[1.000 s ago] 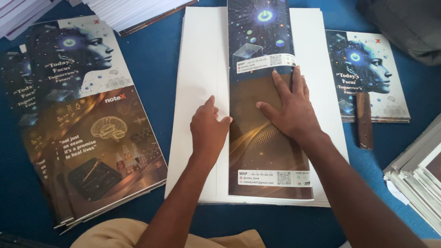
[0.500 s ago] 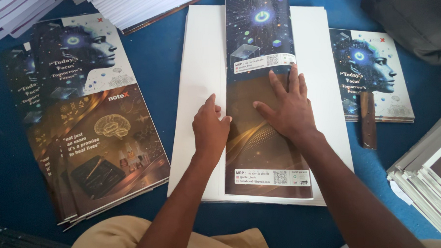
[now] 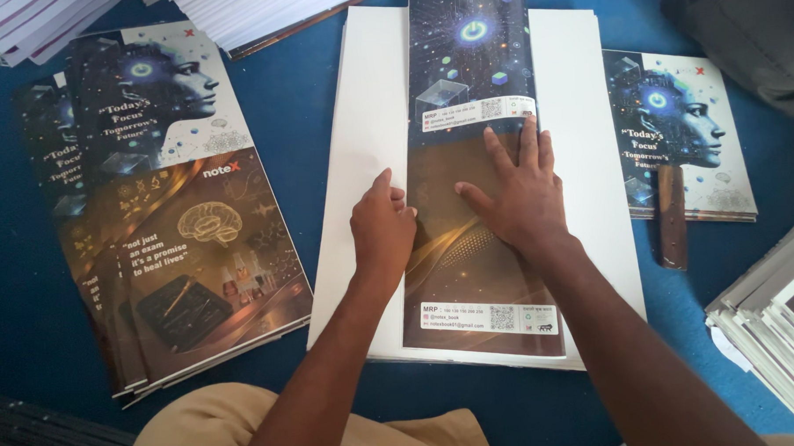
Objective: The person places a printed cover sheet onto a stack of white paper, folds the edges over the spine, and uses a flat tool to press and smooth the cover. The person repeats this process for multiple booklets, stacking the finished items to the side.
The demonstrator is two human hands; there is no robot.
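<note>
Head view: left hand (image 3: 382,228) and right hand (image 3: 517,201) lie flat, gripping nothing, on printed cover strip (image 3: 476,172) over white sheets (image 3: 369,118); blue floor (image 3: 313,85) borders both sides.

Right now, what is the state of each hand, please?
Left hand: fingers bent, pressing the long dark printed cover sheet's left edge.
Right hand: open, flat on it.

Before you lies a stack of blank sheets (image 3: 368,154) with a long printed cover strip (image 3: 474,159) on top of it. Your left hand (image 3: 382,228) rests at the strip's left edge, your right hand (image 3: 518,201) flat on it. A fanned pile of printed covers (image 3: 177,213) lies to the left; to the right, a notebook (image 3: 676,143) with a wooden block (image 3: 671,215) on its near edge.
</note>
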